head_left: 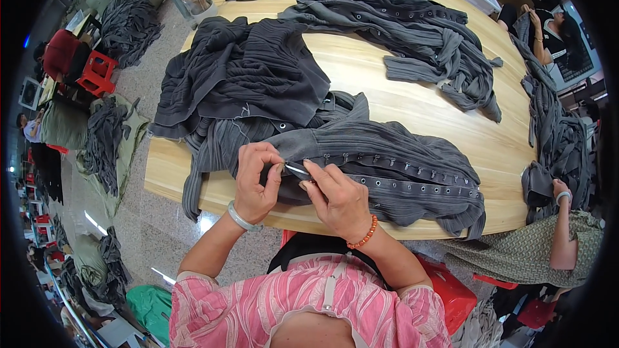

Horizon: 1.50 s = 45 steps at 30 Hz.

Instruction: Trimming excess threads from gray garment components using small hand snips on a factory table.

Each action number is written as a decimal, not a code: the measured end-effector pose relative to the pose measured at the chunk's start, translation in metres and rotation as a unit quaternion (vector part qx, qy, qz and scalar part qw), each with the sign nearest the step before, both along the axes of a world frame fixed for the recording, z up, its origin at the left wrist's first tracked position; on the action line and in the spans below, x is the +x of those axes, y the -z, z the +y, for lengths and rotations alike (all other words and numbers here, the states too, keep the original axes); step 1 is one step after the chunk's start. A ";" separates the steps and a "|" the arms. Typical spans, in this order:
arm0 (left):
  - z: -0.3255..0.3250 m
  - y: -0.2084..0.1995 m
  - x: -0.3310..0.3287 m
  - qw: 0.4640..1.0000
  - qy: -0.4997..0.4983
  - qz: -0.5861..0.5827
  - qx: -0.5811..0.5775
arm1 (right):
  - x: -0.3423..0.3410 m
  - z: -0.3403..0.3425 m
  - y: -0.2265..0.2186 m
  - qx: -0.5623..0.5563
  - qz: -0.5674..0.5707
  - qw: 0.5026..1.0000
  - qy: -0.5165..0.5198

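Note:
A dark grey ribbed knit garment (400, 145) lies along the table's near edge, its front lined with a row of small metal hooks and a row of eyelets. Over its left end, my left hand (256, 177) pinches thumb and forefinger together on a tiny dark bit, too small to name. My right hand (336, 201) is closed on a slender silvery tool (296, 169), whose tip points at the left fingertips. A loose thread (240, 130) trails over the fabric just beyond my left hand.
More dark knit garments lie on the pale wooden table (361, 64): a crumpled pile (238, 71) beyond my left hand and an eyeleted one (387, 19) at the back. At the right edge, a co-worker's hand (562, 190) touches more garments. A red stool (98, 72) stands left.

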State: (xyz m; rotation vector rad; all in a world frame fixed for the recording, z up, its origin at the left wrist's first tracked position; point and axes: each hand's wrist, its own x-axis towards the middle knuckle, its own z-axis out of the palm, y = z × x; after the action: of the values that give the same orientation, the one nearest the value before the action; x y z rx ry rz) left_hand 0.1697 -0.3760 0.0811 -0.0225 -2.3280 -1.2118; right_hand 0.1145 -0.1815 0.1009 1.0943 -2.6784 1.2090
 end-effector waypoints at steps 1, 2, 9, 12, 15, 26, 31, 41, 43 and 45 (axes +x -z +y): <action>0.001 0.001 0.000 0.999 -0.007 0.017 -0.027 | 0.000 -0.001 0.000 -0.006 0.018 1.000 -0.004; 0.001 0.001 0.000 0.998 -0.015 0.034 -0.053 | 0.000 -0.002 0.000 -0.011 0.035 0.999 -0.009; 0.003 0.006 0.002 0.990 -0.039 0.066 -0.120 | -0.001 -0.006 0.002 -0.007 0.060 0.998 -0.014; 0.000 -0.001 0.009 0.992 -0.021 0.069 -0.101 | 0.000 -0.005 0.005 0.003 0.071 0.997 -0.021; -0.019 -0.007 0.028 0.990 -0.064 0.080 -0.098 | 0.000 0.010 0.005 -0.018 0.028 0.999 0.000; -0.082 -0.017 0.097 0.959 -0.282 -0.010 -0.039 | -0.035 0.067 0.026 -0.105 -0.076 0.979 0.155; 0.009 -0.009 0.019 0.991 -0.058 0.003 -0.122 | -0.040 0.045 0.024 -0.114 -0.039 0.989 0.081; 0.040 -0.010 -0.033 0.949 0.010 0.011 -0.314 | -0.041 0.060 0.033 -0.091 -0.071 0.990 0.074; 0.037 -0.003 -0.037 0.944 0.027 -0.039 -0.328 | -0.042 0.061 0.034 -0.090 -0.066 0.991 0.069; 0.040 -0.002 -0.037 0.937 0.020 -0.049 -0.345 | -0.045 0.064 0.036 -0.089 -0.070 0.991 0.069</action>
State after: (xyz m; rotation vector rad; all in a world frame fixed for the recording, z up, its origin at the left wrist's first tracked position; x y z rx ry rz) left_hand 0.1325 -0.3364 0.0830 -0.2567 -2.7317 -0.3611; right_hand 0.0700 -0.1178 0.0653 0.8169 -2.6265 1.5137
